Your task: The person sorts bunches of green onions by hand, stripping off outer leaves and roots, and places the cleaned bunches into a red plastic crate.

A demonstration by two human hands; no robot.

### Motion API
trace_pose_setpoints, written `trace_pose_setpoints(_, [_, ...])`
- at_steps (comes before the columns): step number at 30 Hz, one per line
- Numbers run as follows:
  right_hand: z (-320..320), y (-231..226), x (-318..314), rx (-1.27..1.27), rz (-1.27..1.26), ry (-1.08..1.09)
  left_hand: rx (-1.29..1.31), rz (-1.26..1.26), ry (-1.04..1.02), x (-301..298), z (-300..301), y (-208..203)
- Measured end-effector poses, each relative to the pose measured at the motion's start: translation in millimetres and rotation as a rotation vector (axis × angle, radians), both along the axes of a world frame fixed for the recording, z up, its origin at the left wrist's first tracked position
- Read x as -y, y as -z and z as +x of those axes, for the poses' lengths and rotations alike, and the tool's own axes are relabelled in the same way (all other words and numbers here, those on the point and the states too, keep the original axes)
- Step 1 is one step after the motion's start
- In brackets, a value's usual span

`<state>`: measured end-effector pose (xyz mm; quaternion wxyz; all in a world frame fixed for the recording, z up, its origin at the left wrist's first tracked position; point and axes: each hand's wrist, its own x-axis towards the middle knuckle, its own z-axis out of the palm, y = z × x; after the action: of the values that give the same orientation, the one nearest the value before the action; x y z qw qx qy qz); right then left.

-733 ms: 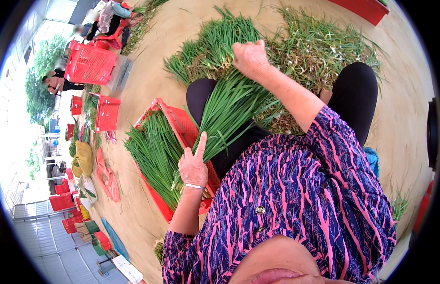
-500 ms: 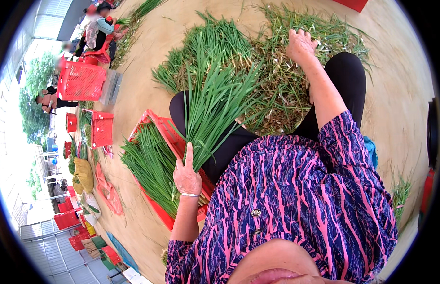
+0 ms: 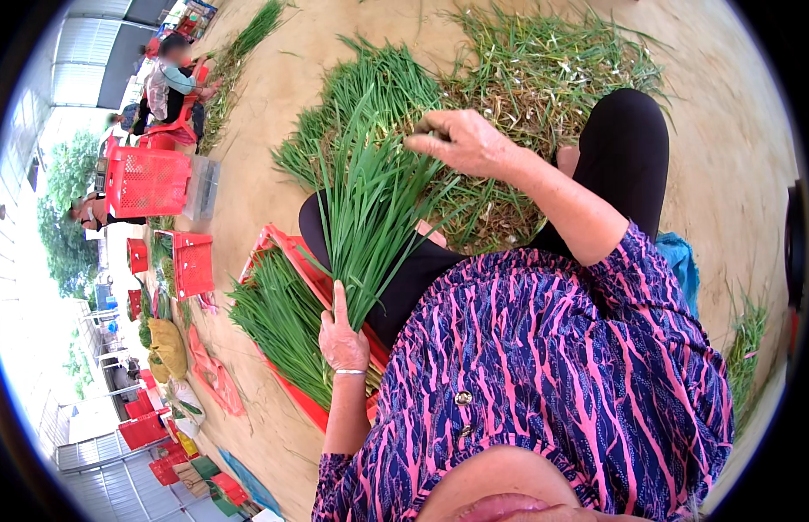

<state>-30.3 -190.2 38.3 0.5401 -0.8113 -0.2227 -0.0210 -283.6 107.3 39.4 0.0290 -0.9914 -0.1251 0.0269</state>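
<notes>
My left hand (image 3: 342, 341) is closed round the lower part of a bunch of garlic chives (image 3: 370, 226), whose long green leaves fan away from me over my knee. My right hand (image 3: 464, 143) hovers by the leaf tips, between the bunch and the pile beyond; its fingers are bent, with a gap between thumb and forefinger, and nothing shows in them. A heap of green chives (image 3: 378, 78) lies on the floor ahead. Beside my left leg stands a red plastic crate (image 3: 270, 241) with more chives (image 3: 278, 317) laid in it.
Trimmed leaves and dry scraps (image 3: 544, 74) spread over the floor between and beyond my legs. At the far left a person (image 3: 171, 83) sits by a strip of greens, near stacked red crates (image 3: 148, 181). Yellow sacks (image 3: 167, 348) and a pink plastic bag (image 3: 215, 374) lie on the left.
My right hand has moved left and nearer, from above the scraps to beside the bunch's leaf tips. My left hand keeps its hold on the chives. The whole view has shifted slightly.
</notes>
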Motion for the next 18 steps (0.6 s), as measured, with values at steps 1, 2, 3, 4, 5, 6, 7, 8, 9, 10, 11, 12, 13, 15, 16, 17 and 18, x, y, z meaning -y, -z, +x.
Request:
trace_pose_setpoints(1, [-7, 0, -11, 0.030, -0.132, 0.012, 0.001, -0.002, 0.006, 0, 1, 0])
trace_pose_setpoints(2, [-10, 4, -19, 0.060, -0.264, 0.024, -0.001, -0.003, 0.009, 2, 1, -1])
trace_pose_setpoints(3, [-10, 13, -24, 0.045, -0.224, -0.025, -0.002, -0.004, 0.012, 3, 2, -2])
trace_pose_setpoints(4, [-8, 23, -31, 0.030, -0.178, -0.078, -0.004, 0.001, 0.012, 4, 3, -3])
trace_pose_setpoints(5, [-10, 30, -37, 0.110, -0.181, -0.034, -0.009, -0.001, 0.001, 6, 2, -3])
trace_pose_setpoints(6, [-9, 38, -40, 0.148, -0.117, -0.043, 0.001, 0.007, 0.007, 5, 3, -3])
trace_pose_setpoints(7, [-9, 39, -39, 0.192, -0.121, -0.027, 0.007, 0.011, 0.013, 5, 2, -1])
trace_pose_setpoints(8, [-8, 41, -38, 0.237, -0.126, -0.010, 0.013, 0.014, 0.020, 4, 1, 0])
trace_pose_setpoints(9, [-7, 43, -39, 0.234, -0.105, 0.014, 0.028, 0.026, 0.050, 4, 2, -1])
trace_pose_setpoints(10, [-6, 44, -41, 0.230, -0.085, 0.037, 0.029, 0.035, 0.054, 5, 2, -2])
trace_pose_setpoints(11, [-5, 45, -42, 0.226, -0.066, 0.060, 0.030, 0.045, 0.057, 6, 3, -3])
trace_pose_setpoints(12, [-4, 46, -44, 0.131, -0.005, 0.068, 0.031, 0.054, 0.061, 6, 3, -3])
trace_pose_setpoints(13, [-3, 45, -45, 0.038, 0.056, 0.077, 0.028, 0.058, 0.067, 6, 5, -2])
trace_pose_setpoints(15, [3, 50, -50, -0.050, 0.172, 0.097, 0.024, 0.065, 0.078, 7, 8, 0])
trace_pose_setpoints(16, [9, 52, -51, -0.099, 0.247, 0.166, 0.029, 0.062, 0.078, 8, 8, -1])
trace_pose_setpoints(17, [17, 53, -51, -0.149, 0.321, 0.234, 0.033, 0.059, 0.077, 9, 7, -1])
trace_pose_setpoints(18, [27, 54, -50, -0.200, 0.394, 0.303, 0.037, 0.055, 0.077, 10, 7, -2])
